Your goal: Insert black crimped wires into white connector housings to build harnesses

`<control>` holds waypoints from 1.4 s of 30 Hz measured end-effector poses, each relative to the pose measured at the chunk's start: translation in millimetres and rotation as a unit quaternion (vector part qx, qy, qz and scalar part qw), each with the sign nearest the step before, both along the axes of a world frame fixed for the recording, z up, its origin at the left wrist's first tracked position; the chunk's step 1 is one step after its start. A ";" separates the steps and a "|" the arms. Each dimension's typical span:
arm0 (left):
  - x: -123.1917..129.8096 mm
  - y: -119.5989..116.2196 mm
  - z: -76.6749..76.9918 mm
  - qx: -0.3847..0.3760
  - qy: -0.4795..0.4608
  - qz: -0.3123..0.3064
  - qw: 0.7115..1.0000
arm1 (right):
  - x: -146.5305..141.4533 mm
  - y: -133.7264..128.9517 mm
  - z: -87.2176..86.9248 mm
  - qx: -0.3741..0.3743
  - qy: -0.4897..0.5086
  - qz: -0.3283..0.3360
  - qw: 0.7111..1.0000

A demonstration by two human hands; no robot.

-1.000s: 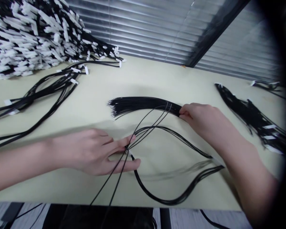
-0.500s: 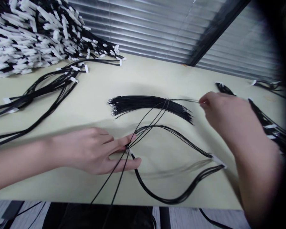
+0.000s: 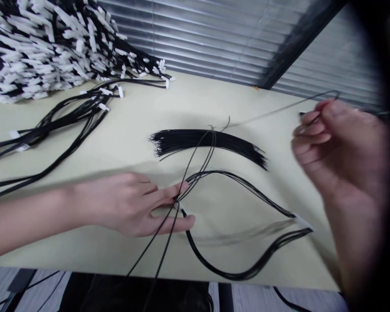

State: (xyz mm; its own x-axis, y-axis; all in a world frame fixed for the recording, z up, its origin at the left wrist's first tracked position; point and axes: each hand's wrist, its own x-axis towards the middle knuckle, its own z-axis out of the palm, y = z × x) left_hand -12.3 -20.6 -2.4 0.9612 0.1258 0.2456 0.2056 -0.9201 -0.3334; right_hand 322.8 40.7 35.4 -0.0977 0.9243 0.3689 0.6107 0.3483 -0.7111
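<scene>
My left hand (image 3: 133, 206) is low on the table, gripping one end of a black wire harness (image 3: 237, 276) by a small white connector (image 3: 179, 206), partly hidden by the fingers. The harness loops out to a longer white connector (image 3: 303, 222) at its other end. Loose thin wires cross at my left fingertips; some run over the table's front edge. Raised at the right, my right hand (image 3: 341, 147) has its fingers curled around a thin black wire (image 3: 299, 102). Between the hands, a bundle of cut black wires (image 3: 208, 143) with shiny metal ends lies beneath several loose wire ends.
A large heap of black cables with white connectors (image 3: 52, 47) fills the back left. More cable harnesses (image 3: 61, 117) lie in front of it. Window blinds (image 3: 208, 39) stand behind the pale table (image 3: 133, 160). Dark cables are partly hidden behind my right hand.
My right hand has lifted and turned palm inward, drawing a thin wire up and right from over the bundle. My left hand stays at the connector.
</scene>
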 end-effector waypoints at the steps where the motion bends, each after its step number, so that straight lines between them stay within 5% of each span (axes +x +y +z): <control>1: 0.2 0.0 0.5 -0.002 -0.004 -0.002 1.000 | -20.6 -11.3 -1.6 -0.072 0.152 0.028 0.985; 4: 2.2 -0.1 1.3 -0.003 -0.007 -0.002 1.000 | -71.5 -46.6 -7.6 -0.203 0.300 0.200 0.910; 6: 4.5 -0.1 0.5 -0.006 -0.022 0.008 1.000 | -91.0 -63.4 -12.5 -0.221 0.260 0.232 0.911; 12: 6.1 -1.5 -4.6 -0.002 -0.043 0.025 0.999 | -102.4 -72.2 -28.4 -0.190 0.107 0.182 0.959; 42: 5.1 -0.2 -3.1 -0.004 -0.049 0.013 0.999 | -105.5 -75.1 -36.7 -0.157 0.094 0.187 0.965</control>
State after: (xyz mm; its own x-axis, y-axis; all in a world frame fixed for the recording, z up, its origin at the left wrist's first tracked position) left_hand -7.2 -20.7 -5.6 0.9290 0.1528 0.3371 0.2606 -0.9168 -0.3025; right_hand 217.4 -34.4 -1.3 -0.4053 0.9062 0.1206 0.3330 0.2692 -0.9037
